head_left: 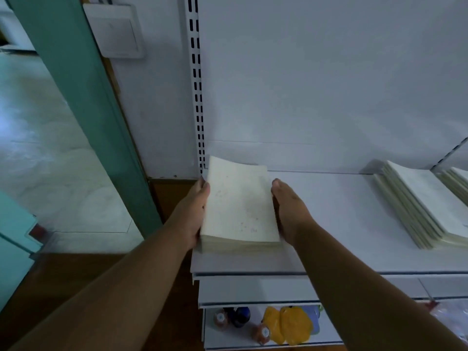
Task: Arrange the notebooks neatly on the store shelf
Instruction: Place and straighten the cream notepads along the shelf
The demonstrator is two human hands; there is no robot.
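Forearms are seen reaching in from the lower edge toward the shelf. The left hand is laid flat against the left long edge of a stack of notebooks, fingers extended and apparently pressing rather than curled round it; the right hand is set likewise against the right long edge, fingers straight. Nothing is pinched by either hand. The stack is located at the left end of the shelf, just beside the slotted upright, its near short edge close to the shelf front. The long axis is directed from front to back, canted slightly off square with the shelf edge. The notebooks are judged to be soft-covered, light singly but moderately heavy together, and liable to slide on one another; the top cover is seen to curl at the far end. A hold on both long edges is therefore judged suitable for squaring. Farther along to the right, well apart, a second stack is observed fanned out and angled, not yet squared.
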